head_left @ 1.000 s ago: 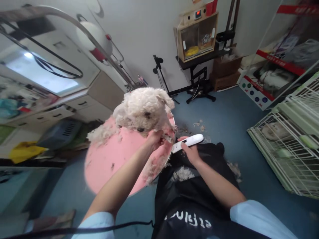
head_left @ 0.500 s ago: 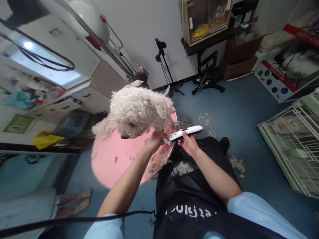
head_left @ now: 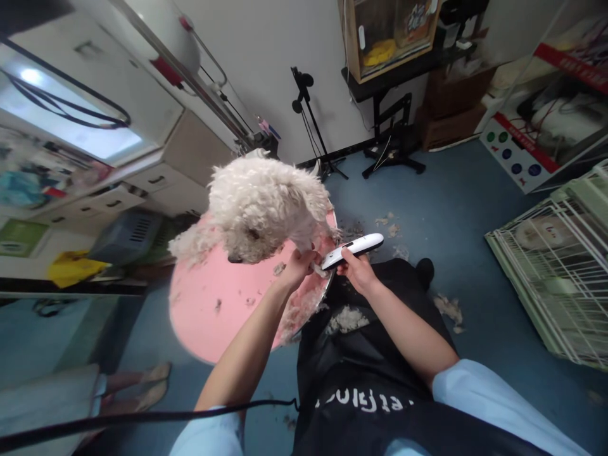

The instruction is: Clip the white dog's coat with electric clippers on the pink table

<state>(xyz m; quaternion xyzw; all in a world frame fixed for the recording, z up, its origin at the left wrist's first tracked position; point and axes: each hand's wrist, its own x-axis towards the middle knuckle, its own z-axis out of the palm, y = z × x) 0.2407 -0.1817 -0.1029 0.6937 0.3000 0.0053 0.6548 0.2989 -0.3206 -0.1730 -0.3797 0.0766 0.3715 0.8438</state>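
Note:
A curly white dog (head_left: 268,206) is on a round pink table (head_left: 213,304), its head low and turned to the left. My left hand (head_left: 300,267) is closed around one of the dog's paws near the table's right rim; the fingers hide most of the paw. In my right hand (head_left: 357,271) I grip a white and black hair clipper (head_left: 356,248), its blade end pointing left at the held paw. Whether the blade touches the fur I cannot tell. Cut fur (head_left: 299,310) lies along the table's rim.
A clump of fur (head_left: 349,319) rests on my black apron (head_left: 342,361). More tufts (head_left: 449,310) are on the blue floor. A wire cage (head_left: 555,266) stands at right, a black stand (head_left: 311,114) behind the dog. Another person's feet (head_left: 154,383) show at lower left.
The clipper's outer end has tipped slightly upward, with its blade still by the paw. The surroundings have shifted a little left in view. Both hands keep their hold.

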